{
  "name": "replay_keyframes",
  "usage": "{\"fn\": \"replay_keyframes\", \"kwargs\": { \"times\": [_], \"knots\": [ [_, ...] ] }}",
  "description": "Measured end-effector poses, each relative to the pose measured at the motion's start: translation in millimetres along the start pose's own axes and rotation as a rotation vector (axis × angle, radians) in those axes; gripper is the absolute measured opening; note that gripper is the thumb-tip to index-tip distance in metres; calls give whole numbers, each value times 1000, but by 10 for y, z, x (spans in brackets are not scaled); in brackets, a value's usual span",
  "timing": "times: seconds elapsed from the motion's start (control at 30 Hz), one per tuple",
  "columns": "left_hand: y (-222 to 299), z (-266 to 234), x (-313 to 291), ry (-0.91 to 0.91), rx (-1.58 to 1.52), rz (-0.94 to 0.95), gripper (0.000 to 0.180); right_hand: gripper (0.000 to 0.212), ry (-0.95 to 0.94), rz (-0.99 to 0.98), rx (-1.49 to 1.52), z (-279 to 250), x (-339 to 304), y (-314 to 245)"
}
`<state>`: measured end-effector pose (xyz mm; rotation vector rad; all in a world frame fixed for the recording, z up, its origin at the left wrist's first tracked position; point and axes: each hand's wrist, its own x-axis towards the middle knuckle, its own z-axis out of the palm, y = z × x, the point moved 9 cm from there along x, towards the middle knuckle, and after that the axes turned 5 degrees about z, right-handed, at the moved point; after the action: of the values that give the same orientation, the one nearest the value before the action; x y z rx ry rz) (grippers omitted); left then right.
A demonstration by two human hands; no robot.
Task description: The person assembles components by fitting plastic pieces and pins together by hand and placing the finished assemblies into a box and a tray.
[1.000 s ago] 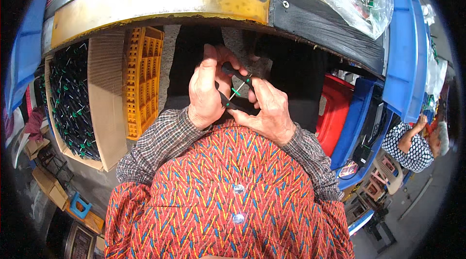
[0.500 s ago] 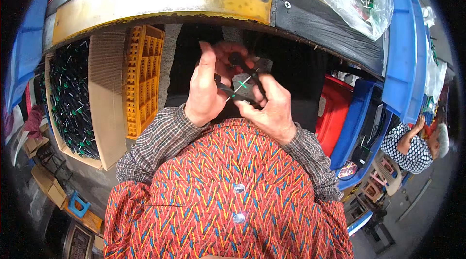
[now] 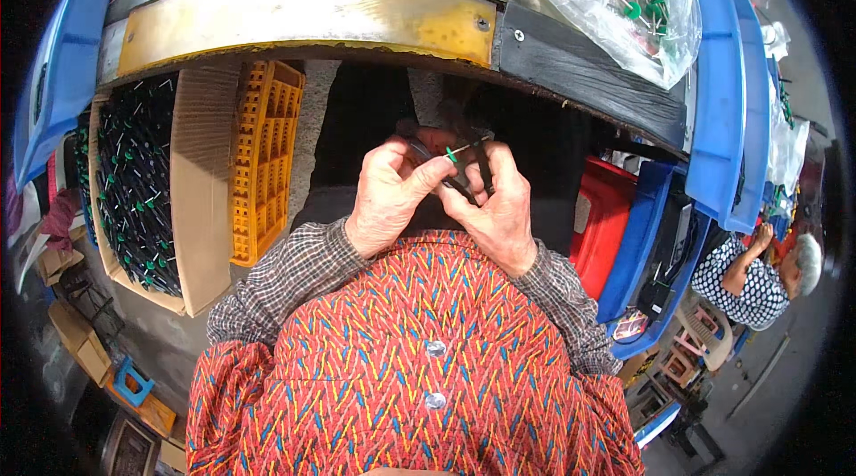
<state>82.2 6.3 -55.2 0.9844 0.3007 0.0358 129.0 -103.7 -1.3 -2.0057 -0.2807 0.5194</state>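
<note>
My left hand (image 3: 390, 195) and my right hand (image 3: 501, 216) meet above my lap, in front of the table edge. Between them is a dark, slim plastic part (image 3: 457, 182), mostly covered by the fingers; its exact kind cannot be made out. A thin metal pin with a green disc (image 3: 453, 156) sticks out beside my left thumb, which presses close to the disc. My left fingers are closed around one end of the black part. On the other side, the right thumb and fingers pinch it too.
A carton (image 3: 203, 186) at the left holds many black parts with green-disc pins. Beside it stands a yellow plastic crate (image 3: 267, 164). Right are a red bin (image 3: 599, 217) and blue bin (image 3: 637, 249). A clear bag of green-disc pins (image 3: 664, 57) lies on the table; another person (image 3: 744, 284) sits far right.
The hands have drawn closer together. My left thumb has come down beside the green disc, and the black part, spread visibly between the hands before, is now mostly covered by fingers.
</note>
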Motion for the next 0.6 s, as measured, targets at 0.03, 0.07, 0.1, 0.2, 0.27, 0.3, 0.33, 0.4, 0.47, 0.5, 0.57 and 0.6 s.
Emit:
{"fn": "replay_keyframes", "kwargs": {
  "times": [0.03, 0.07, 0.1, 0.2, 0.27, 0.3, 0.33, 0.4, 0.47, 0.5, 0.57, 0.6],
  "knots": [
    [8, -2, 14, 19, -39, 20, 21, 42, -16, -4, 9, 5, -2, -58],
    [-15, -37, 23, 24, -31, 63, 18, 35, -30, -86, 8, 8, -14, -91],
    [-25, -61, 30, 25, -32, 66, 18, 35, -31, -88, 7, 3, -13, -16],
    [31, -16, 9, -3, -19, 64, 15, 16, -128, 78, 323, 50, -27, 134],
    [36, 11, 7, -11, -71, 53, 15, 14, -138, 50, 325, 27, -1, 119],
    [33, 27, 5, -20, -122, 43, 15, 13, -148, 20, 329, 11, 6, 97],
    [50, 28, 6, -20, -124, 43, 15, 14, -157, 31, 323, -9, 8, 90],
    [92, 54, 11, -62, -89, 49, 16, 13, -146, -17, 287, -36, 8, 86],
    [110, 59, 18, -81, -92, 36, 15, 14, -139, -66, 253, -78, 15, 59],
    [109, 82, 20, -103, -93, 23, 14, 14, -123, -110, 152, -119, 21, 27],
    [115, 94, 6, -100, -138, 5, 15, 15, -111, -153, 53, -147, 18, -2],
    [114, 104, -1, -99, -182, -11, 15, 15, -96, -170, 18, -161, 15, -12]
  ]
}}
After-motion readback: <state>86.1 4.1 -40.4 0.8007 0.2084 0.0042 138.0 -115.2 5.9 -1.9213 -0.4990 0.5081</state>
